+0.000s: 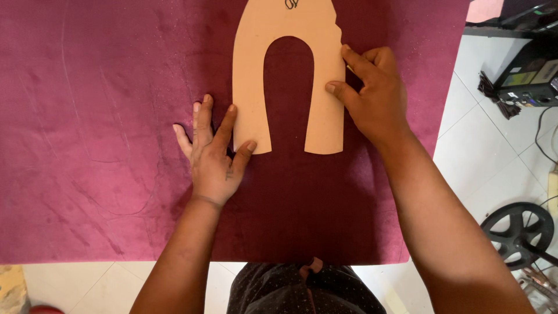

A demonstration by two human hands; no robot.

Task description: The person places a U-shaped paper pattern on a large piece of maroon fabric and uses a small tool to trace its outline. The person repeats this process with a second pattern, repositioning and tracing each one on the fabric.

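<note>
Dark dotted cloth of the person's garment [302,291] shows at the bottom edge, just under the near hem of a maroon velvet sheet [87,145] spread flat across the work surface. Both forearms reach forward over it. Left hand [212,154] lies open and flat, fingers spread, with the index finger and thumb pressing on the left leg of a tan horseshoe-shaped paper pattern [253,75]; the other fingers rest on the velvet beside it. Right hand [375,96] is partly curled, its thumb and forefinger pinning the outer edge of the pattern's right leg, with what looks like a thin marking tool tucked between the fingers. Pattern lies flat on the velvet, arch away from the person, 2 legs pointing back. Beyond the sheet's right edge, on white floor tiles [488,157], sit a black device [532,78] and a black wheel [517,232].
</note>
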